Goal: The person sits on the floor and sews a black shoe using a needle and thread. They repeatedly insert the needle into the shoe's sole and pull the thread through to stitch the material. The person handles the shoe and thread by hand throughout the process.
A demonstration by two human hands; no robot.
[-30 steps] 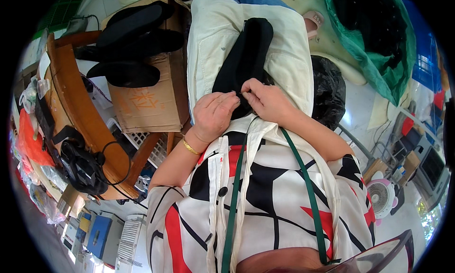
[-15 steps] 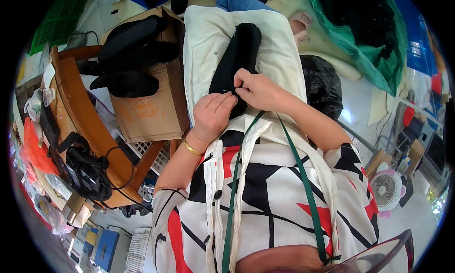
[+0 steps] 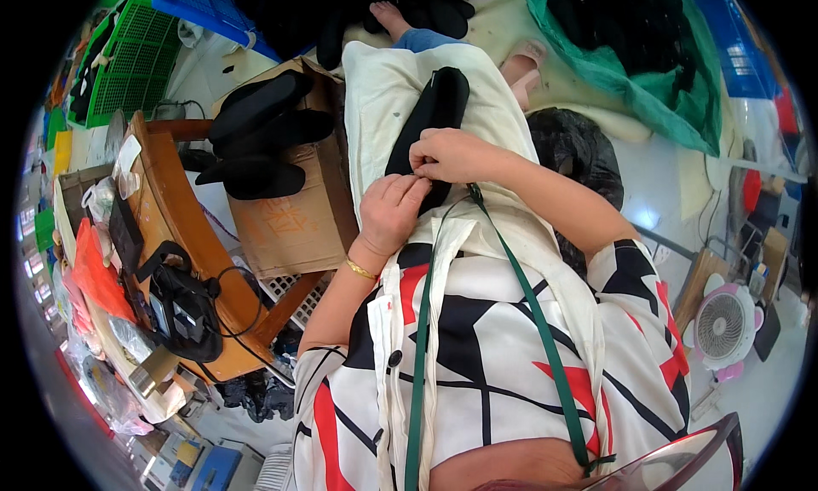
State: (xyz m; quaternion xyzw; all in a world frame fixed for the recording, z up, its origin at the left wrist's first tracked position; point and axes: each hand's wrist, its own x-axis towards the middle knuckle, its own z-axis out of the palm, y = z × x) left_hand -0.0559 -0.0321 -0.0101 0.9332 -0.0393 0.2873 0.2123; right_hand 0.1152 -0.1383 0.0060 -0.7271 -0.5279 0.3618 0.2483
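Across my lap, on a cream cloth (image 3: 375, 90), lies a long black shoe-shaped fabric piece (image 3: 445, 95). Its far end points away from me, and my hands cover much of the near half. My left hand (image 3: 394, 208) grips the near left edge of it, fingers bent over the fabric. Just beside those fingertips, my right hand (image 3: 447, 157) is closed in a pinch low over the piece. Whatever sits between the right fingers is hidden or too small to make out. The two hands nearly touch.
At left, a cardboard box (image 3: 294, 231) carries several similar black pieces (image 3: 260, 120), near a wooden stool or bench (image 3: 192, 252) with a black bag (image 3: 183, 316). A black plastic bag (image 3: 579, 154) and a green sack (image 3: 630, 107) of black pieces are at right. A fan (image 3: 724, 325) stands lower right.
The view has shifted, so surroundings sit slightly lower and a bare foot shows at the top. My right hand has come down closer to the left fingertips; the left still grips the black piece.
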